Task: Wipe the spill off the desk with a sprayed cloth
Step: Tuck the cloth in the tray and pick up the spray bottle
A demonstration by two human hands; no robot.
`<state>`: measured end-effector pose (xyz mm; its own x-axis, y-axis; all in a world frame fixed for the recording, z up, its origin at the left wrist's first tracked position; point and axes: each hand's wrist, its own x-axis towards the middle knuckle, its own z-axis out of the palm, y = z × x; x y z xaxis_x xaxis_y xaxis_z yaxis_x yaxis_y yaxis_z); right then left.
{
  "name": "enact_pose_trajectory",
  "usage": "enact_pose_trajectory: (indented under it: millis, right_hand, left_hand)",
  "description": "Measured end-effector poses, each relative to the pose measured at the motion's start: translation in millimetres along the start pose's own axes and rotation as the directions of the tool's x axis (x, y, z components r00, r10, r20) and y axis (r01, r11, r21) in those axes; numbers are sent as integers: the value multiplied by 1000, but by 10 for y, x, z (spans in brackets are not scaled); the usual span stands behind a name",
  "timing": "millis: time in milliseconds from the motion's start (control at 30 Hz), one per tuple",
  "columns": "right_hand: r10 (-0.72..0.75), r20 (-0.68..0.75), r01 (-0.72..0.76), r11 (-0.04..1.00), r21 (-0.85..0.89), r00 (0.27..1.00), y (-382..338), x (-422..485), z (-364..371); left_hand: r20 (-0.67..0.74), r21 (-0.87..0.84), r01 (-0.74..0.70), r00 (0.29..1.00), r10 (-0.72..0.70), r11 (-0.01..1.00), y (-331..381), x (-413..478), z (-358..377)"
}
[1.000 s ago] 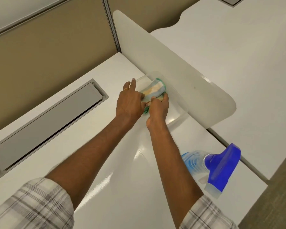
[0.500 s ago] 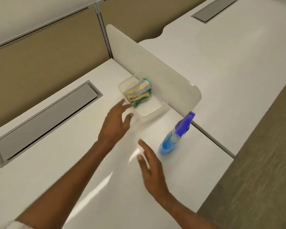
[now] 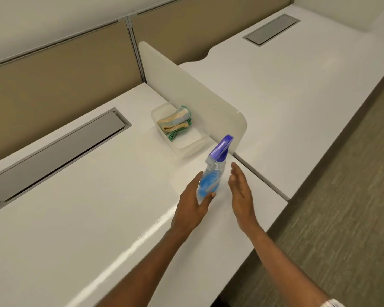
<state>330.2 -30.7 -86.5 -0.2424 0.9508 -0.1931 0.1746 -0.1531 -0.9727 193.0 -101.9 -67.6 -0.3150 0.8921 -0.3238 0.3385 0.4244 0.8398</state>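
A folded cloth (image 3: 175,124) in yellow, blue and green lies in a clear plastic tub (image 3: 186,146) on the white desk (image 3: 87,207), beside the low divider. A spray bottle (image 3: 215,173) with a blue trigger head and blue liquid stands upright near the desk's right edge. My left hand (image 3: 193,207) is open at the bottle's left side, fingers spread around its base. My right hand (image 3: 242,193) is open just right of the bottle, palm facing it, apart from it. No spill shows on the desk.
A frosted divider panel (image 3: 197,100) runs between this desk and the neighbouring white desk (image 3: 297,85). A grey cable-tray lid (image 3: 53,156) is set into the desk at left. Tan partition walls (image 3: 53,69) stand behind. Carpet (image 3: 341,218) lies past the right edge.
Both hands let go of the cloth in the tub and drew back to either side of the spray bottle. The camera view pulled back and up.
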Motion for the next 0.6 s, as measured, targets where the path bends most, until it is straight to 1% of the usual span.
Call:
enact_pose_trajectory:
  millis: [67,133,233,300,400,500,600]
  right_hand:
    - [8,41,-11,999,52,999,-5,78,115]
    - [10,42,-13,997,79,999,0,82,202]
    - [7,34,-10,995,99,999,-64,49,266]
    - [-28,26,25,992,121,999,-186,60,293]
    - [-105,4,103,976,190,994,-489,164,385]
    - [-195,-38,198,941,276,980,-846,401,509]
    - [-217,-32,218,936,275,976,-1075,743,635]
  left_hand:
    - [-26,-30,-4,1000,4,1000,37,29,26]
    - [-55,-51,5,998,-8,999,54,46,3]
    - [-68,-31,19,997,-21,999,79,83,-97]
    - [-66,-14,13,998,-14,1000,137,137,-217]
    - [-111,26,-54,992,56,998,316,282,-469]
    - [-189,61,-112,974,122,992,556,481,-742]
    - [-210,114,-179,957,199,977,752,723,-971]
